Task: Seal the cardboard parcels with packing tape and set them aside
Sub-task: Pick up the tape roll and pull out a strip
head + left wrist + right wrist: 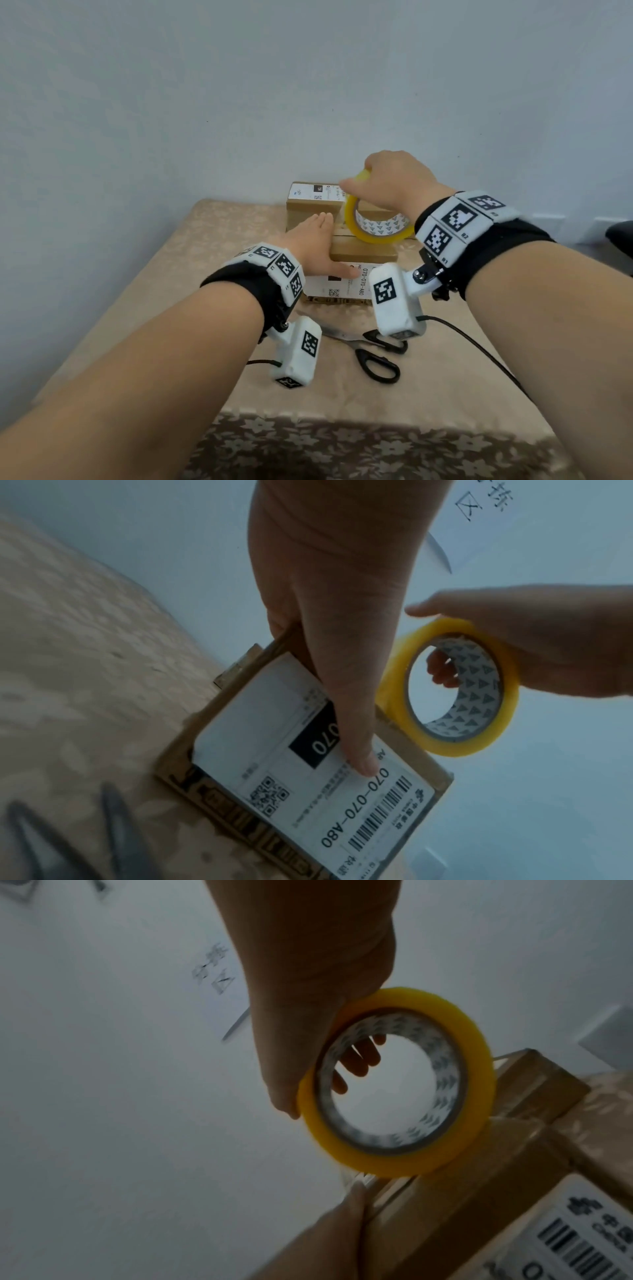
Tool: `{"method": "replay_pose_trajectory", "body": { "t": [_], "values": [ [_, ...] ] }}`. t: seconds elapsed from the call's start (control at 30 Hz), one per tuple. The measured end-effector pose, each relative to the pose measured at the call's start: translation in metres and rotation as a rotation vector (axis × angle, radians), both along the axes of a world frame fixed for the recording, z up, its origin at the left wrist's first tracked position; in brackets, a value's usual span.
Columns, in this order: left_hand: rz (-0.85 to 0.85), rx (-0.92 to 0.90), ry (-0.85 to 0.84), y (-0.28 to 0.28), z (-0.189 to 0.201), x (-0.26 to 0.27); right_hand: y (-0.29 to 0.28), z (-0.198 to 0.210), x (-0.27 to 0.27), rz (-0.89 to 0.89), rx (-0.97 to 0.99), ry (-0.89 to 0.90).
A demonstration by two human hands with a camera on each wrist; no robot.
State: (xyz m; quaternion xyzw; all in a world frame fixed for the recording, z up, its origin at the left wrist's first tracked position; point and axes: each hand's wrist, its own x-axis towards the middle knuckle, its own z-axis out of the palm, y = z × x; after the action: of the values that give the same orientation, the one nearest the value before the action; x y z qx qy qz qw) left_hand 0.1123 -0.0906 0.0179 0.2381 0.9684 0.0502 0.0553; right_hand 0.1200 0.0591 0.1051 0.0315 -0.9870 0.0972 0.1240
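Watching this remotely and I can already see a few ways it could go sideways. The right hand (390,185) has its fingers curled through the core of the yellow tape roll (373,222), thumb on the outer rim, with the roll standing on edge on top of the near parcel (363,251). The left hand (313,241) lies flat with straight fingers against the parcel's left side, thumb pressed on the white shipping label (308,750). That parcel sits mid-table on the beige tablecloth (137,291), with a second parcel (313,198) just behind it by the wall.

My worries, purely guessing:
- The right wrist view seems to show a clear strip (359,1180) coming off the roll near the box edge, but it's blurry. If the strip goes slack it'll probably fold onto itself or wrinkle.
- The left hand only braces one side, so a hard pull on the roll could drag or twist the light box.
- The roll might drift off the flap seam, leaving the tape crooked.
- Tape running over the barcode would be annoying.
- The scissors (370,349) lie near the right wrist's dangling cable (479,349), so reaching for them might snag it.
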Motion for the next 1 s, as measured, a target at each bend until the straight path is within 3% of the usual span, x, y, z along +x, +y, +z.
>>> {"method": "replay_pose_trajectory", "body": {
  "t": [0.1,0.2,0.33,0.53,0.77,0.9,1.0],
  "values": [
    [-0.001,0.0,-0.005,-0.002,0.002,0.002,0.008,0.003,0.001,-0.002,-0.19,-0.011],
    [0.017,0.013,-0.003,-0.006,0.004,0.004,0.019,0.012,0.007,-0.004,-0.041,0.015],
    [0.022,-0.052,0.018,-0.007,0.003,0.005,0.059,-0.008,0.013,-0.097,0.07,-0.173],
    [0.024,-0.084,0.029,-0.005,0.006,0.008,0.069,-0.036,0.011,-0.114,-0.079,-0.247],
    [0.025,-0.126,0.01,-0.003,0.006,0.005,0.073,-0.054,0.003,-0.104,-0.075,-0.322],
    [0.041,-0.286,0.014,0.009,0.016,0.001,0.071,-0.057,0.002,-0.096,0.008,-0.304],
    [-0.044,-0.339,0.049,0.035,0.018,0.003,0.071,-0.058,0.0,-0.081,0.061,-0.303]
  ]
}}
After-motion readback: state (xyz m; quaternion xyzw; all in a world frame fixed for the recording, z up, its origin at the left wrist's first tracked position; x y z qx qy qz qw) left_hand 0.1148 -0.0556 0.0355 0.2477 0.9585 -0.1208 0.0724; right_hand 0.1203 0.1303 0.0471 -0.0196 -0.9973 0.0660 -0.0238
